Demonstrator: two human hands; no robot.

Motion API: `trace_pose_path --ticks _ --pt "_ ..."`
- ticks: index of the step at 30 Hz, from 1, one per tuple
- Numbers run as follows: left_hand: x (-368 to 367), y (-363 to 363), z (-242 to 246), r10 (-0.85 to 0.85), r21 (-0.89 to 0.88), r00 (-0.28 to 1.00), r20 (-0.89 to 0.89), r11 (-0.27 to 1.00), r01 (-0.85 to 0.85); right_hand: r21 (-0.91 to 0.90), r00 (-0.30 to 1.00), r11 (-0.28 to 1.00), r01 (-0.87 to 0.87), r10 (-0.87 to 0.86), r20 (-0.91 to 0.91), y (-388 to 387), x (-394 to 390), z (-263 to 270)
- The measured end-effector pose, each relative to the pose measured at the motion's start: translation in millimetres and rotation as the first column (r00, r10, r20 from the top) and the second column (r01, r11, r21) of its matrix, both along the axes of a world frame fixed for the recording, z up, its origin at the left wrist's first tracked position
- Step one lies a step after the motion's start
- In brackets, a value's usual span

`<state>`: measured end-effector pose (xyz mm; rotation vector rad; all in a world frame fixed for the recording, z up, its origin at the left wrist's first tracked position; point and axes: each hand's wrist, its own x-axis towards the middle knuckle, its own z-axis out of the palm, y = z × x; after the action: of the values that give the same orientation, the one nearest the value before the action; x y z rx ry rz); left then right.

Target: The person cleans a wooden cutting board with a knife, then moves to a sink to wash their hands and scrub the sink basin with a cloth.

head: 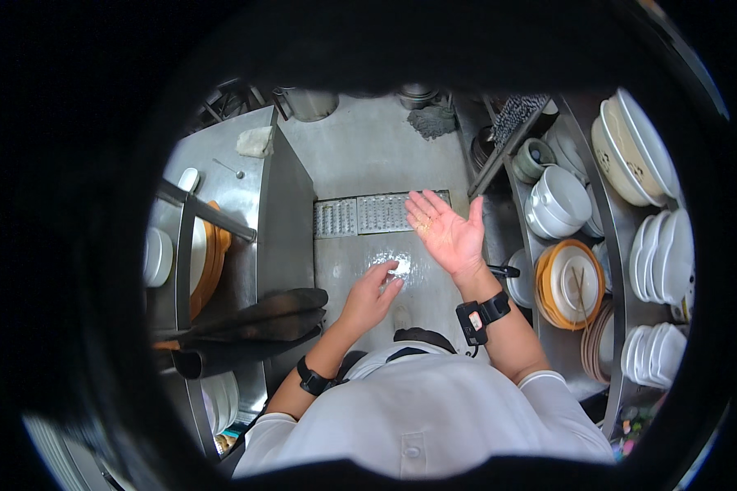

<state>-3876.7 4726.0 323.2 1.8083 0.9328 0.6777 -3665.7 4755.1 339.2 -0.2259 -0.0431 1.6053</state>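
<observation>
My right hand (447, 236) is raised in front of my body, palm up, its fingers spread and thumb out. Small yellowish specks lie on the fingers and upper palm; what they are is too small to tell. Lower and to the left, my left hand (370, 296) hovers over the floor with fingers loosely curved and thumb apart. It holds nothing that I can see, and the two hands do not touch. Each arm wears a black strap; a small black device (473, 322) is attached at my right forearm.
Stacked white bowls (562, 199), orange plates (543, 279) and white dishes (666, 255) crowd the right-hand metal shelving. On the left stands a steel counter (221, 156) with a folded cloth (255, 142) and a ladle (238, 174). A metal drain cover (374, 213) crosses the floor.
</observation>
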Motion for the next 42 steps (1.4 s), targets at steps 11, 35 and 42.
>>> trace_pose_path --ticks 11,35,42 --pt "73 148 34 -0.269 0.43 0.949 0.162 0.885 0.178 -0.066 0.977 0.983 -0.172 0.179 0.119 176 -6 -30" --pt "118 593 -2 -0.34 0.369 0.936 0.094 0.885 0.284 -0.049 0.959 0.959 -0.28 0.276 -0.069 595 49 -73" --pt "166 738 20 -0.138 0.268 0.989 0.044 0.956 0.121 -0.095 0.898 0.895 -0.435 0.439 0.023 766 90 -56"
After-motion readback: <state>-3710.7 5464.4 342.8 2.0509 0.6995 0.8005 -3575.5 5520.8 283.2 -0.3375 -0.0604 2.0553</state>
